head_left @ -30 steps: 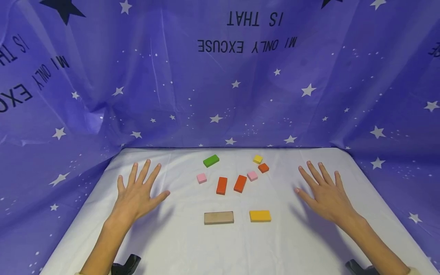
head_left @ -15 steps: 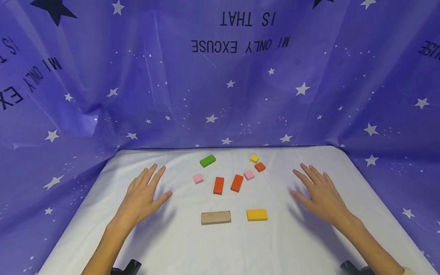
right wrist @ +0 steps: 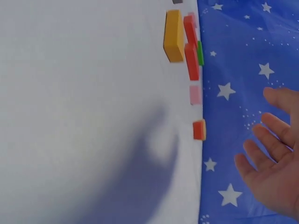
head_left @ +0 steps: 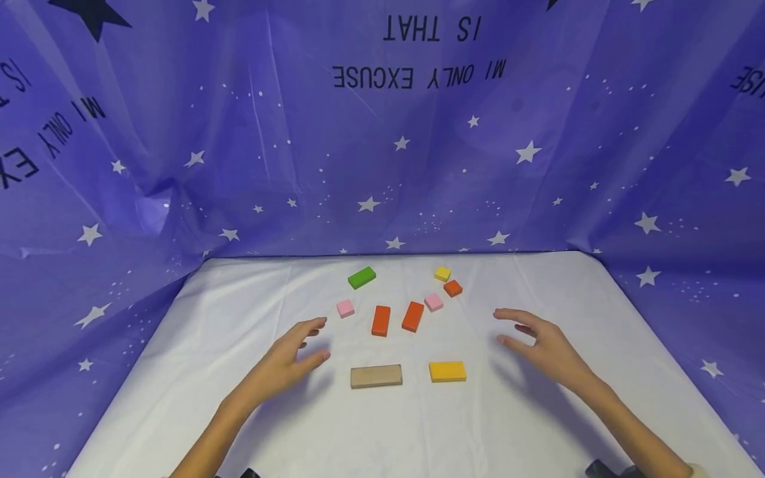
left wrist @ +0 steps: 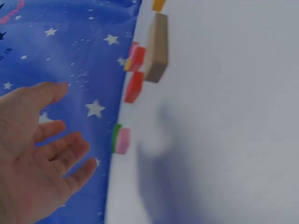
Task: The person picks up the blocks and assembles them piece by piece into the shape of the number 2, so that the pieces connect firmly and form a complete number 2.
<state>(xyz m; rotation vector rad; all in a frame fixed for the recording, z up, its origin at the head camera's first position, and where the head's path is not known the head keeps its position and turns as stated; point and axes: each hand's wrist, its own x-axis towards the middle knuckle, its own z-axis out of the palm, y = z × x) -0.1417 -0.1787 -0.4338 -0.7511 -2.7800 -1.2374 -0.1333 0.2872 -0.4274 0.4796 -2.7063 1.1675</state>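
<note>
My left hand (head_left: 287, 358) hovers over the table left of the blocks, fingers loosely bent and holding nothing. Nearest to it are a long brown wooden block (head_left: 376, 376) and a small pink block (head_left: 345, 309). On the right side my right hand (head_left: 546, 345) also hangs above the cloth, thumb and fingers apart with nothing between them. A yellow oblong block (head_left: 447, 372) lies to its left. Between the hands are two red oblong blocks (head_left: 380, 321). Another pink block (head_left: 433, 303), a small red block (head_left: 453, 288) and a small yellow block (head_left: 442, 273) lie farther back.
A green block (head_left: 362, 278) lies near the table's far edge. White cloth covers the table (head_left: 394, 431). Behind it and at both sides hangs a purple-blue curtain (head_left: 335, 166) with stars and lettering. Shadows of both hands fall on the cloth.
Both hands were spread flat with fingers straight; their fingers have since bent and turned inward. The left hand has moved right and nearer to the blocks, the right hand slightly left. The blocks lie as before.
</note>
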